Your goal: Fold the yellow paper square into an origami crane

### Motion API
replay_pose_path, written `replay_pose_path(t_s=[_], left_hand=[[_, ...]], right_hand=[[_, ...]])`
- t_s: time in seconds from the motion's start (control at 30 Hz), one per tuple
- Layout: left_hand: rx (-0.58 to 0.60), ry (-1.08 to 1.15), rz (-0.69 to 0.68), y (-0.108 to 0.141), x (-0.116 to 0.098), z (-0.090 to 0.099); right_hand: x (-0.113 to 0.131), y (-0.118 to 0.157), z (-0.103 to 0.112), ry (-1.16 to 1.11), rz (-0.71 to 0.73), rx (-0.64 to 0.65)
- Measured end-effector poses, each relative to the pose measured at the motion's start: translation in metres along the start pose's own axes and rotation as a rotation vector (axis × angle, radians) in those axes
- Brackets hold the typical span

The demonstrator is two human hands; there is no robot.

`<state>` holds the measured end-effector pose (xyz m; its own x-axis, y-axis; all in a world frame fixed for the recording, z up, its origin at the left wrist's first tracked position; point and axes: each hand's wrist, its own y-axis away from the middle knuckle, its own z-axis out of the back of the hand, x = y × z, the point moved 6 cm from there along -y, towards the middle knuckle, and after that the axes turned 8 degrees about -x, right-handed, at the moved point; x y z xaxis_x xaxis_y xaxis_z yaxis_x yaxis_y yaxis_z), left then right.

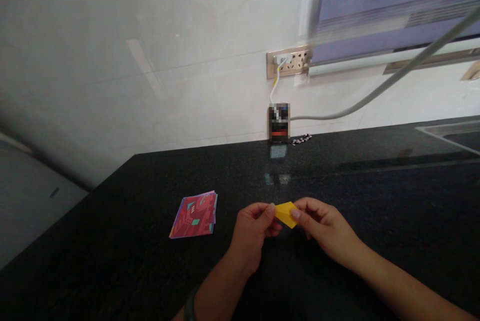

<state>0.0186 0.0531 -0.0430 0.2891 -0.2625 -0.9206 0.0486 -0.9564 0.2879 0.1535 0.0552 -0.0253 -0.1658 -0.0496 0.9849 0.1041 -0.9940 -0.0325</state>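
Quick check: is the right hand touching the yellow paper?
Touching: the head view shows the right hand gripping the edge of the yellow paper, thumb on top.

a small yellow folded paper [284,213], angular in outline, is pinched by fingers [304,219] at both ends.

Paper piece [284,215] sits between left hand [250,233] and right hand [330,231] — stack of sheets [194,216] off left on the counter [123,256] (wall outlet [300,63] up behind).
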Motion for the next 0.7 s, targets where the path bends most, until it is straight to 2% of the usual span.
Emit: replay_pose_path(t_s=[0.23, 0.4, 0.7], left_hand=[[-0.054, 0.097, 0.071, -0.0043, 0.0041, 0.0065], [-0.042, 0.096, 0.067, -0.0046, 0.0046, 0.0062], [0.006, 0.122, 0.087, -0.0012, 0.0017, 0.0024]], right_hand=[[-0.0045, -0.0017, 0.0075, -0.074, -0.021, -0.104], [-0.0045, -0.0006, 0.0075, -0.107, -0.033, -0.097], [-0.0018, -0.0011, 0.0077, -0.023, -0.006, -0.096]])
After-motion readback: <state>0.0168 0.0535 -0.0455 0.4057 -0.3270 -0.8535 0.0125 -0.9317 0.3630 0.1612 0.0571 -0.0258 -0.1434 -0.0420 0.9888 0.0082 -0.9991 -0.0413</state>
